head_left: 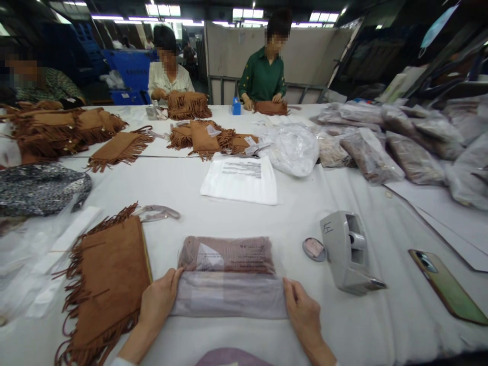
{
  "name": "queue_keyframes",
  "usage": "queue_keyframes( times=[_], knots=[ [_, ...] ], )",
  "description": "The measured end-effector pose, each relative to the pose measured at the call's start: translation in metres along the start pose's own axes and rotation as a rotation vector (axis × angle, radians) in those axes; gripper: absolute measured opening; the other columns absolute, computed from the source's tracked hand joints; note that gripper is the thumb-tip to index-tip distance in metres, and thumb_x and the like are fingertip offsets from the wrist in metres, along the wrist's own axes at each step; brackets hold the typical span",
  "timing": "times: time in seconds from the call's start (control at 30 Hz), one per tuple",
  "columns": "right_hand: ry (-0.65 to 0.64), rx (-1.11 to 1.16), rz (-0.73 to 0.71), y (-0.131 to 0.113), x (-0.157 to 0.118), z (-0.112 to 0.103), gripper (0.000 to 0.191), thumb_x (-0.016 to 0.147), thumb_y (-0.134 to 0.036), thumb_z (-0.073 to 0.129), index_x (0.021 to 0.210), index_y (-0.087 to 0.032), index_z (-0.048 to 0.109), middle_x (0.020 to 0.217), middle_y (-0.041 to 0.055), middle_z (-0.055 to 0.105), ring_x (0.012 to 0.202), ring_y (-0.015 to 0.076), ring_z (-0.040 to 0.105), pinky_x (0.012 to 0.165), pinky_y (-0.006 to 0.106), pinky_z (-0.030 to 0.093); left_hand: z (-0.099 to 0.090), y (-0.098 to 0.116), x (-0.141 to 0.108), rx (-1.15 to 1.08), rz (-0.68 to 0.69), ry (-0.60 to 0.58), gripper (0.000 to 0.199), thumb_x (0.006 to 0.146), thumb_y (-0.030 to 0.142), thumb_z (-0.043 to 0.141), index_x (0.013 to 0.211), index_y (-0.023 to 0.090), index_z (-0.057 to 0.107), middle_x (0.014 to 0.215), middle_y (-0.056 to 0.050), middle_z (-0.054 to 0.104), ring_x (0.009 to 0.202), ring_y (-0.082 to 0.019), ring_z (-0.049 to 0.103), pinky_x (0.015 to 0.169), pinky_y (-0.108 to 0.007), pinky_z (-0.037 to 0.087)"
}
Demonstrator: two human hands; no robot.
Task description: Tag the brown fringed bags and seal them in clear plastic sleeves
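Brown item [229, 250] in a clear plastic bag [244, 297], gripped at 2 ends.
The bag lies on the white table [297, 208] between the left hand [158, 295] and right hand [304, 309], which pinch opposite ends of its folded-over part, forearms spread. I can't read its small print from here. Beyond it, a white packet [240, 183] carries dark print; to the right a small dish [322, 255] holds something pinkish [314, 247].

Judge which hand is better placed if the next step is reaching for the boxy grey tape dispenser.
Probably the right hand: it holds the right edge of the translucent plastic bag, nearer the boxy grey tape dispenser. The left hand pinches the opposite edge, farther away.
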State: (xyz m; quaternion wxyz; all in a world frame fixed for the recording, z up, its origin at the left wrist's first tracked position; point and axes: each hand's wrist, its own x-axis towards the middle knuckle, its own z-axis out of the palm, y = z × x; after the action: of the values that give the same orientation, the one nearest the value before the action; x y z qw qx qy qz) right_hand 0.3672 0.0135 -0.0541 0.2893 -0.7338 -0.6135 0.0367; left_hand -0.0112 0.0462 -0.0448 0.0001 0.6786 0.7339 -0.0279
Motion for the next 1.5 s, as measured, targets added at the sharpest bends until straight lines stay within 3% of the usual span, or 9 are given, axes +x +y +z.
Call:
queue_keyframes(
  times=[0.33,0.47,0.57,0.7,0.83,1.07,1.2,1.3,1.5],
  knots=[
    [0.037,-0.087,-0.020,-0.004,0.002,0.002,0.054,0.095,-0.056,0.029,0.073,-0.019,0.062,0.051,0.0011,0.059,0.040,0.0138,0.053,0.047,0.026,0.029,-0.004,0.002,-0.001,-0.041,-0.019,0.044,0.038,0.097,0.043,0.033,0.082,0.022,0.059,0.062,-0.002,0.066,0.057,-0.020,0.064,0.045,-0.025,0.026],
    [0.056,-0.116,-0.031,-0.003,0.001,0.005,0.053,0.096,-0.055,0.029,0.072,-0.019,0.061,0.052,0.0013,0.060,0.040,0.0144,0.054,0.047,0.026,0.028,-0.013,0.000,-0.002,-0.215,0.087,0.378,0.025,0.095,0.036,0.042,0.094,0.019,0.061,0.085,-0.006,0.069,0.076,-0.021,0.065,0.066,-0.030,0.046],
    [0.059,-0.110,-0.023,-0.004,-0.001,0.005,0.053,0.096,-0.054,0.029,0.073,-0.019,0.061,0.053,0.0020,0.062,0.041,0.0144,0.055,0.047,0.025,0.029,-0.029,0.028,-0.013,-0.381,0.325,0.641,0.024,0.092,0.025,0.049,0.112,0.018,0.058,0.106,-0.010,0.067,0.097,-0.022,0.061,0.086,-0.036,0.047],
    [0.032,-0.088,-0.020,-0.006,-0.001,0.002,0.051,0.096,-0.053,0.029,0.076,-0.019,0.062,0.061,0.0034,0.066,0.044,0.0139,0.057,0.048,0.025,0.030,-0.044,0.099,-0.033,-0.330,0.870,0.483,0.038,0.092,0.031,0.048,0.131,0.027,0.049,0.134,-0.006,0.055,0.124,-0.022,0.047,0.108,-0.045,0.033],
    [0.010,-0.044,0.052,-0.008,0.005,0.001,0.048,0.093,-0.057,0.033,0.080,-0.020,0.061,0.056,0.0014,0.063,0.043,0.0157,0.056,0.047,0.026,0.030,-0.029,0.142,-0.033,-0.175,0.909,0.375,0.072,0.082,0.067,0.046,0.144,0.036,0.030,0.152,-0.004,0.034,0.136,-0.035,0.031,0.110,-0.057,0.020],
    [-0.012,0.008,0.235,-0.007,0.018,-0.014,0.037,0.089,-0.050,0.042,0.098,-0.019,0.061,0.053,-0.0013,0.060,0.047,0.0186,0.057,0.051,0.028,0.036,-0.005,0.141,-0.026,-0.143,0.857,0.335,0.073,0.081,0.066,0.048,0.145,0.042,0.023,0.154,-0.003,0.030,0.137,-0.037,0.029,0.111,-0.058,0.012],
    [0.339,-0.006,0.183,0.021,0.032,-0.070,0.040,0.090,-0.049,0.041,0.094,-0.017,0.065,0.085,0.0104,0.069,0.077,0.0221,0.063,0.073,0.033,0.045,-0.005,0.143,-0.028,-0.144,0.867,0.352,0.071,0.082,0.060,0.053,0.145,0.041,0.026,0.152,-0.004,0.034,0.137,-0.039,0.028,0.111,-0.059,0.012],
    [0.521,-0.026,0.347,0.056,0.049,-0.115,0.050,0.085,-0.055,0.044,0.098,-0.013,0.067,0.108,0.0190,0.064,0.106,0.0301,0.054,0.093,0.043,0.039,-0.004,0.143,-0.028,-0.146,0.881,0.366,0.072,0.080,0.059,0.056,0.144,0.040,0.029,0.151,-0.005,0.037,0.137,-0.041,0.027,0.111,-0.061,0.012],
    [0.246,0.185,0.520,0.105,0.076,-0.133,0.048,0.071,-0.061,0.053,0.072,-0.016,0.073,0.078,0.0105,0.073,0.080,0.0262,0.064,0.074,0.036,0.048,-0.001,0.143,-0.027,-0.129,0.876,0.394,0.073,0.078,0.056,0.060,0.143,0.041,0.031,0.151,-0.004,0.036,0.138,-0.039,0.026,0.112,-0.060,0.009]
  ],
)
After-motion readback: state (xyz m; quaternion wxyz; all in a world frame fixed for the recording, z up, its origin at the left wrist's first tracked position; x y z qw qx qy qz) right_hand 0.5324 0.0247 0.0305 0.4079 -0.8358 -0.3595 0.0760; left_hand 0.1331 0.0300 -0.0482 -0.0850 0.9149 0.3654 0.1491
